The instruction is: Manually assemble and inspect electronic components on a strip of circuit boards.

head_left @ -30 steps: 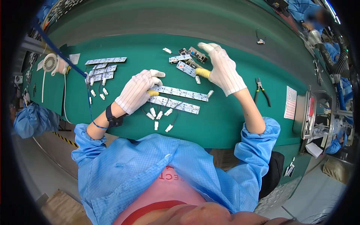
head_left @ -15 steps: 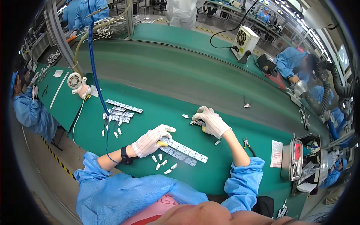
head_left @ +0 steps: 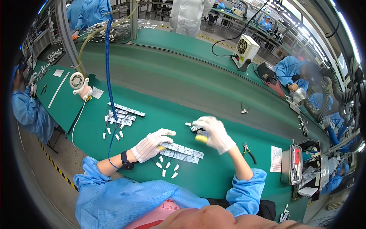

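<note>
My left hand (head_left: 151, 145), in a pale striped glove, rests near the front edge of the green table. Its fingers are apart, and the yellow-tipped thumb touches the left end of two white LED circuit strips (head_left: 183, 149) lying side by side. Wires with white connectors (head_left: 168, 165) spread out below these strips. Farther right, my gloved right hand (head_left: 214, 133) hovers over short visible ends of other strips (head_left: 202, 133). Its fingers are spread and slightly blurred; the palm hides the rest of those strips. A white connector (head_left: 188, 124) lies just left of them.
More strips with connectors (head_left: 124, 117) lie to the left under a hanging blue coiled hose (head_left: 108, 61). A small white fan (head_left: 81, 86) stands beyond. Pliers (head_left: 249, 152), a printed sheet (head_left: 276, 159) and a metal box (head_left: 292, 164) are at right. Co-workers sit at both sides.
My right hand has opened, and the strip ends under it now lie white side up. The two strips by my left hand have turned slightly, and their connectors have shifted. The view has moved a little.
</note>
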The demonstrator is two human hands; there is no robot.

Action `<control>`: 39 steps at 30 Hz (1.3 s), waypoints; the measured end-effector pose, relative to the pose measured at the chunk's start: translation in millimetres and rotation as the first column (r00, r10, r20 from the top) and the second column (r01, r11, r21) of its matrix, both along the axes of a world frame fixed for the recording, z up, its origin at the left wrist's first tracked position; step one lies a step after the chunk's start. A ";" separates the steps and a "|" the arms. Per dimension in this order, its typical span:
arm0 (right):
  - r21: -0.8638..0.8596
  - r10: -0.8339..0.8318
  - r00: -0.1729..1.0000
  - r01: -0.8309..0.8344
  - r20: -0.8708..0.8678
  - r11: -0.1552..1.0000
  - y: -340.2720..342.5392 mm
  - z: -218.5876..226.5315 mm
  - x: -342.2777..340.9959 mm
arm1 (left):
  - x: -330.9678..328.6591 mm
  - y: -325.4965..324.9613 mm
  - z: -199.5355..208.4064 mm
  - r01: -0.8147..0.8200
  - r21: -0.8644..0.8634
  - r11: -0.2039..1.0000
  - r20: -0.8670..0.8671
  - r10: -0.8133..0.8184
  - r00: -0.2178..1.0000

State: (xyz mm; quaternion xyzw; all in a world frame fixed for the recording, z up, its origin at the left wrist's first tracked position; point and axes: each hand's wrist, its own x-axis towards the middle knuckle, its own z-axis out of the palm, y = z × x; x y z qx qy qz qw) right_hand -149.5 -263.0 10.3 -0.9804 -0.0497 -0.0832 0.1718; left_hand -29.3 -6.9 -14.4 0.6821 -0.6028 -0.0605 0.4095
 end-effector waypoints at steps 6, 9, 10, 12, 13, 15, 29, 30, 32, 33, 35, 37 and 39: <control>0.000 0.008 0.962 -0.009 -0.271 1.000 55.9 20.5 -41.4 | -1.7 17.7 4.5 -0.051 -0.227 0.972 0.091 0.073 0.993; 0.029 -0.121 0.960 0.133 -0.254 0.991 57.4 38.7 -52.8 | -2.1 23.3 10.6 -0.159 -0.333 0.930 0.000 0.168 0.986; 0.022 -0.101 0.962 0.110 -0.254 0.994 53.0 32.5 -58.1 | -2.2 27.0 14.7 -0.203 -0.343 0.917 -0.055 0.197 0.979; 0.403 -0.064 0.997 0.073 -0.037 0.912 44.7 15.1 -68.4 | -3.5 27.7 18.1 -0.258 -0.349 0.901 -0.234 0.183 0.955; 0.402 -0.053 0.998 0.065 -0.040 0.913 50.0 15.6 -68.1 | -3.8 29.4 18.1 -0.269 -0.348 0.898 -0.237 0.193 0.952; 0.875 -0.091 0.996 0.027 0.019 0.483 68.3 25.3 -70.6 | -6.0 33.0 19.8 -0.270 -0.313 0.911 -0.274 0.185 0.944; 0.987 -0.433 0.897 0.138 -0.090 0.080 94.3 16.2 -87.6 | -28.4 52.1 16.7 -0.076 -0.054 0.996 -0.650 0.023 0.760; 0.991 -0.437 0.895 0.123 -0.088 0.053 95.3 14.9 -90.4 | -33.1 54.1 17.8 -0.091 -0.105 0.990 -0.801 -0.030 0.598; 0.994 -0.428 0.900 0.104 -0.082 0.029 96.3 9.0 -99.0 | -31.0 60.3 8.0 -0.094 -0.146 0.985 -0.831 -0.071 0.551; 0.996 -0.399 0.913 0.089 -0.080 0.003 96.8 6.7 -102.1 | -31.2 60.2 8.9 -0.083 -0.147 0.986 -0.831 -0.078 0.550; 0.996 -0.428 0.900 0.087 -0.086 -0.017 103.8 5.7 -109.1 | -36.4 64.4 21.5 -0.090 0.038 0.995 -0.827 0.082 0.556; 0.996 -0.477 0.877 0.078 -0.051 0.037 108.9 4.2 -118.1 | -43.2 62.4 34.6 -0.116 0.083 0.990 -0.770 0.137 0.624; 0.954 -0.545 0.836 0.212 -0.065 0.211 117.5 9.1 -128.2 | -47.4 64.8 29.0 -0.141 0.073 0.987 -0.725 0.150 0.672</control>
